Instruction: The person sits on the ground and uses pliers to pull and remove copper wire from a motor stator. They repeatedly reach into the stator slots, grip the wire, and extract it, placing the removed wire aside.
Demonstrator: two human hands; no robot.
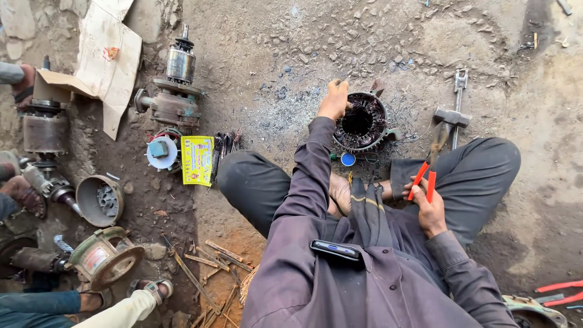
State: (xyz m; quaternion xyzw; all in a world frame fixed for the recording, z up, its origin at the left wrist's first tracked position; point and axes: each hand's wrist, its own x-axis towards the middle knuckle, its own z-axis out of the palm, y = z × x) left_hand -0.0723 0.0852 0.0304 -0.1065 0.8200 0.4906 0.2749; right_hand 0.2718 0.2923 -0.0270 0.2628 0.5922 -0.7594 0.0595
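Observation:
I sit cross-legged on the dirt ground. My left hand (334, 99) reaches forward and grips the rim of a round blackened motor stator (362, 122) that lies on the ground in front of my legs. My right hand (429, 208) rests near my right knee and holds pliers with red handles (424, 180), their jaws pointing away toward a hammer (450, 116). A small blue cap (348, 159) lies just below the stator. A dark phone (336, 249) sits in my lap.
A motor armature assembly (175, 91), a yellow packet (197, 160), cardboard (103, 61) and several motor housings (100, 200) lie at the left. Other people's feet and sandals (149, 290) show at lower left. More red-handled tools (559, 291) lie at lower right.

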